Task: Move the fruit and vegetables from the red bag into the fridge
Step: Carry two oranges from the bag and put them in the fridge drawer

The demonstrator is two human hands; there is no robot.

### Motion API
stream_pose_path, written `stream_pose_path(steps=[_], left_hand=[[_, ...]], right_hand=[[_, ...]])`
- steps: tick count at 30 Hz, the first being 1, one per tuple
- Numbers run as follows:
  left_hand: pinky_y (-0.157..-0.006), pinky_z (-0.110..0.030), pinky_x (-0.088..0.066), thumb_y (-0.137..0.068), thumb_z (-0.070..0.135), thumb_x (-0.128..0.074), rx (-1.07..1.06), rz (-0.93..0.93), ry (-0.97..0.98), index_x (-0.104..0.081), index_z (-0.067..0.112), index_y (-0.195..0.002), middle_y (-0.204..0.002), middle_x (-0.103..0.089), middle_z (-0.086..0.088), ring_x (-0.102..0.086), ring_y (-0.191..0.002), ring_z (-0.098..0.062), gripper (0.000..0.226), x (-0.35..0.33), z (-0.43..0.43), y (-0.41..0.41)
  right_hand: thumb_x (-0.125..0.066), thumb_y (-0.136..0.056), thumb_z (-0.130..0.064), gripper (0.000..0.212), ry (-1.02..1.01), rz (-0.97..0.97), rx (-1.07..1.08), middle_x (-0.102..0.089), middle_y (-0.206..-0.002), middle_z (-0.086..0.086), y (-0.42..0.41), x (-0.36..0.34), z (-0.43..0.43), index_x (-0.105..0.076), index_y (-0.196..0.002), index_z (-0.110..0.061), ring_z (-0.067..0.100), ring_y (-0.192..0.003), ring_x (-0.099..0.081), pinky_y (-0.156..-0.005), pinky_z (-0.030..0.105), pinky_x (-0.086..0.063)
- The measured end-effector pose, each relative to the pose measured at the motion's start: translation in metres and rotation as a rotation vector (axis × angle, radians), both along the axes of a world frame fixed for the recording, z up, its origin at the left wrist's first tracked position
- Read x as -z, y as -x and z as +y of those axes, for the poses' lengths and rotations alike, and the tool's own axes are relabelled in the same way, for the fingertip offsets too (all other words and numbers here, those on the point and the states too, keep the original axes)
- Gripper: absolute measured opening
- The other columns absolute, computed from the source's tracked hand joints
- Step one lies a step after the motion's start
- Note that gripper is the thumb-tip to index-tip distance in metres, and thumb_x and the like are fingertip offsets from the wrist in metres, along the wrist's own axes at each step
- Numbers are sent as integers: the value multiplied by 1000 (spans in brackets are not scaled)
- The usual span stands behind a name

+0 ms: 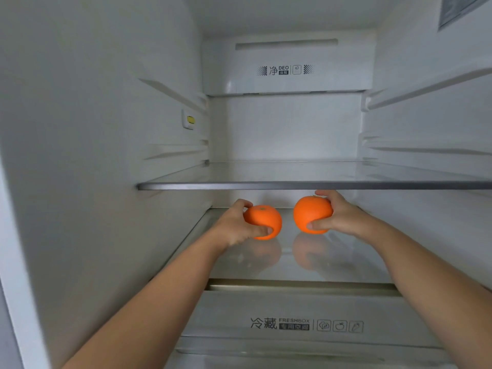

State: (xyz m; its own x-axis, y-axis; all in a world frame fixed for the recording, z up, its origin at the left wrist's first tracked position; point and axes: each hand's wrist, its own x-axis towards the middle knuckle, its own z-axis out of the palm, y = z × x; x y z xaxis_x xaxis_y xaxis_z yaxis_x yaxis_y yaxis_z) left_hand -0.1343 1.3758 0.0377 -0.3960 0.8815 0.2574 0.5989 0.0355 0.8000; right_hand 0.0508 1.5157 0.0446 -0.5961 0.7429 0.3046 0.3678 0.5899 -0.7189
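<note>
Left hand: your left hand point(235, 226) has its fingers point(262, 230) curled round the left orange point(266, 218), thumb across the front.
Right hand: your right hand point(340, 215) grips the right orange point(310, 211) the same way, thumb low, the rest over the top.
Where: both oranges are inside the fridge, near each other but apart, down at the glass shelf point(306, 265). I can't tell if they touch it yet.
Risk: let go before they settle and they may roll on that slick glass towards the front edge, above the drawer point(292, 307).
Risk two: lift your knuckles and they could knock the upper shelf point(266, 185), which sits close overhead.
Pointing: both stem ends face up, the left one tipped slightly towards you.
Long axis: none to speak of. Both are near round, the left a little squat.
</note>
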Motion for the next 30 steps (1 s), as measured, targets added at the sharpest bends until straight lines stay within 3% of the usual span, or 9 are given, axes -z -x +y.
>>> stream_pose_path(steps=[4, 10, 15, 18, 20, 24, 28, 30], left_hand=[[-87, -31, -45, -72, 20, -77, 0, 56, 1, -37, 16, -130, -114, -45, -4, -49, -103, -21, 71, 0, 0, 1], [-90, -33, -45, -72, 20, -77, -4, 59, 6, -37, 17, -131, -118, -46, -5, -48, -104, -21, 71, 1, 0, 3], [-96, -36, -43, -71, 21, -78, -14, 33, 14, -29, 16, -138, -131, -43, -9, -47, -110, -23, 83, -1, -4, 0], [-98, -32, -35, -71, 28, -78, -80, 208, 58, -18, 15, -143, -143, -34, -10, -40, -125, -25, 95, -3, -9, -3], [-100, -33, -32, -71, 32, -77, -144, 317, 80, -14, 15, -145, -147, -28, -9, -34, -130, -26, 98, -7, -15, -7], [-97, -31, -35, -74, 35, -74, -241, 528, 23, -32, 17, -139, -137, -38, -9, -42, -123, -26, 79, -8, -40, -20], [-90, -33, -40, -80, 33, -67, -298, 671, -143, -51, 16, -125, -130, -48, -6, -50, -114, -27, 51, 14, -76, -39], [-84, -38, -45, -80, 29, -65, -323, 734, -245, -60, 11, -114, -122, -56, -10, -55, -106, -32, 39, 26, -92, -45]], right_hand=[[-74, -76, -18, 76, 26, -18, -31, -36, -126, 2, -1, 0, -6, -29, -137, -24, 16, -103, -40, -66, 20, -37], [-76, -74, -20, 78, 76, -25, -65, -39, -125, 1, 1, 2, -9, -29, -136, -25, 18, -104, -45, -73, 25, -40], [-76, -74, -23, 89, 54, -26, -28, -32, -141, 8, -1, 2, -14, -19, -143, -24, 21, -114, -42, -86, 30, -37], [-76, -73, -28, 98, 6, -43, 70, -26, -146, 12, -4, -3, -18, -11, -145, -19, 27, -127, -36, -96, 35, -34], [-76, -73, -28, 99, -13, -17, 138, -23, -147, 14, -6, -8, -25, -9, -146, -15, 28, -128, -34, -94, 34, -34], [-69, -79, -30, 83, -69, 44, 280, -27, -141, 14, -12, -3, -63, -19, -143, -13, 31, -123, -38, -81, 31, -33], [-62, -82, -31, 56, -273, 68, 333, -42, -124, 13, -8, 18, -106, -41, -130, -12, 32, -113, -44, -85, 37, -38], [-60, -83, -25, 42, -416, 182, 321, -48, -118, 11, -2, 31, -125, -50, -121, -9, 31, -107, -47, -79, 33, -38]])
